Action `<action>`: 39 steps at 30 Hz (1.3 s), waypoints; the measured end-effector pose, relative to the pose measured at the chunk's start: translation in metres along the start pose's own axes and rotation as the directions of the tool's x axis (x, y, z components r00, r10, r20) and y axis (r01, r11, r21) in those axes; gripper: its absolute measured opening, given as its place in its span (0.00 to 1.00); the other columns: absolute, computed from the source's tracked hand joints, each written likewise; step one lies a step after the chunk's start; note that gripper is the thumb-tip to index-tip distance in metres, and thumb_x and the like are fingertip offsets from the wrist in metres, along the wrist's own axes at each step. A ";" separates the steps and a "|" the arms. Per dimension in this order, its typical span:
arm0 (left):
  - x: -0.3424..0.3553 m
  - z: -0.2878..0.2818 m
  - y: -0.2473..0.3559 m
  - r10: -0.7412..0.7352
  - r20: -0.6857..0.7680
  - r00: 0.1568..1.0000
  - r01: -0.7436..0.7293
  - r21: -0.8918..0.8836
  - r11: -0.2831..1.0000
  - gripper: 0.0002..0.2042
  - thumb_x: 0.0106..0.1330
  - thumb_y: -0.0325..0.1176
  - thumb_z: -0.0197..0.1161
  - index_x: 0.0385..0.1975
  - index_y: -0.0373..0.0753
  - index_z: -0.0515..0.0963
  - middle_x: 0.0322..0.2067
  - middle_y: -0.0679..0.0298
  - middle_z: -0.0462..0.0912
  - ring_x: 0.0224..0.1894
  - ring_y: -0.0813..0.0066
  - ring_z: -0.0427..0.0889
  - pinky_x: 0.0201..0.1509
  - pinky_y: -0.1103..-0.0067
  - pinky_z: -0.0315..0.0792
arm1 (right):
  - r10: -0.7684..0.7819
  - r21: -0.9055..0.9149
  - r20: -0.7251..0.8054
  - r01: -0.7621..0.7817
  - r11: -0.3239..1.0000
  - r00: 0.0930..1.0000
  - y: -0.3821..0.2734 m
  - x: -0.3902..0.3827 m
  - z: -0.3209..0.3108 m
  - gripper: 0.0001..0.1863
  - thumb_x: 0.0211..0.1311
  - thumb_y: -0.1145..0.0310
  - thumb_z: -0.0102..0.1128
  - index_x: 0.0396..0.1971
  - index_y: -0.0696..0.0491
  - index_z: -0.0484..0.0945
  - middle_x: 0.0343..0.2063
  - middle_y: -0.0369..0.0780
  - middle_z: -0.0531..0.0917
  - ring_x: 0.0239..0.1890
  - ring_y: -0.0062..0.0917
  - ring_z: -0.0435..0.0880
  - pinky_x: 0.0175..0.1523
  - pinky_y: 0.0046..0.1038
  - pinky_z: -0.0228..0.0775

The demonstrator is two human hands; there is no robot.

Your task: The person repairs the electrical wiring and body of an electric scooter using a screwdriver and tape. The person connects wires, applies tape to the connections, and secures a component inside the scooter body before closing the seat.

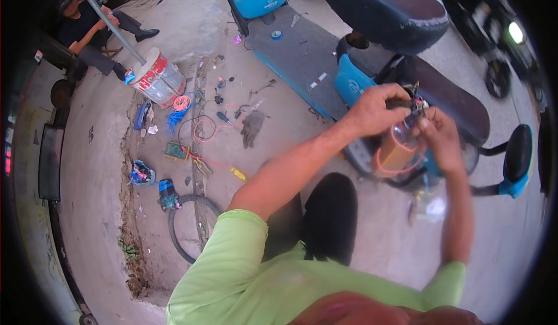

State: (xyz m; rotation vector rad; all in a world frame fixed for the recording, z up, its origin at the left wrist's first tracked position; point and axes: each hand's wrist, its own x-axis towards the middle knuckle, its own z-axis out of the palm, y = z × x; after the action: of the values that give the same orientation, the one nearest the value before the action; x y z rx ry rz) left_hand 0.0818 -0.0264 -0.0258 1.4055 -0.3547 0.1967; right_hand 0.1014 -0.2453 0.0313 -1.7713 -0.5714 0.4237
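Light-green shirt [232,267] nearest, wires [417,98] sit between left fingers [396,91] and right fingers [428,127].

Pale concrete ground [93,226] has a broken seam [126,232]

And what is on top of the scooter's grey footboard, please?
A blue tape roll, a white strip and small scraps show on the footboard. Whatever is behind the blue body panel cannot be seen.
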 end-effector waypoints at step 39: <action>-0.022 -0.013 -0.035 0.347 0.049 0.937 -0.350 0.132 0.927 0.12 0.56 0.27 0.73 0.40 0.36 0.81 0.37 0.58 0.83 0.40 0.64 0.85 0.44 0.69 0.78 | 0.070 -0.276 -0.054 -0.082 0.958 0.996 0.014 -0.006 -0.006 0.12 0.60 0.66 0.69 0.25 0.55 0.76 0.23 0.32 0.78 0.25 0.13 0.74 0.30 0.19 0.64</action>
State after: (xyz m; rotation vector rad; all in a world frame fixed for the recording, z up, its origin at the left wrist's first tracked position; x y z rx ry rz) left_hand 0.0749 -0.0180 -0.0673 1.4751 -0.6223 0.5045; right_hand 0.1019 -0.2566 0.0194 -2.0723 -0.5536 0.3701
